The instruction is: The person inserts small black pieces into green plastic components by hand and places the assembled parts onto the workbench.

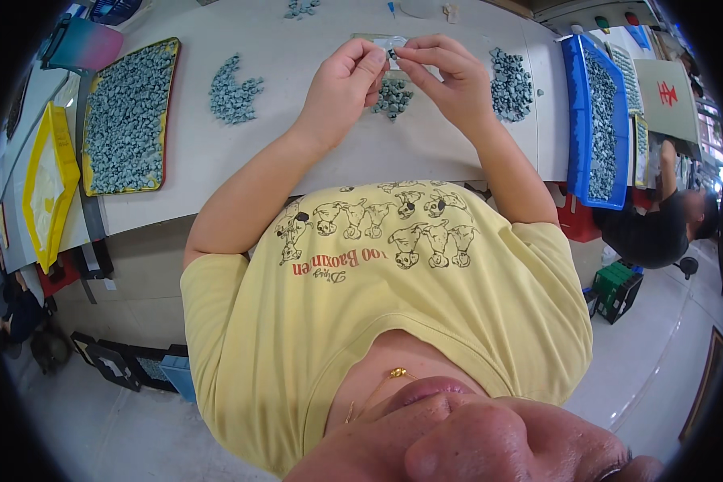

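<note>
Over the far middle of the white table (297,177), my two hands meet nearly fingertip to fingertip. My right hand (451,80) pinches a small dark grey-green stone-like piece (392,55) between thumb and forefinger. Curled fingers and a pressed thumb close my left hand (347,87) right beside that piece; what lies in its pinch is hidden. Beneath the hands is a small pile of similar grey-green pieces (394,98). Further loose heaps flank it: a curved left heap (234,92) and a right heap (510,84).
At left stand a yellow-rimmed tray (177,80) full of such pieces, a yellow tray (70,173) and a pink-and-teal container (84,44). A blue bin (574,120) of pieces sits at right. Beyond it, a co-worker in a dark top (647,229) reaches toward a table.
</note>
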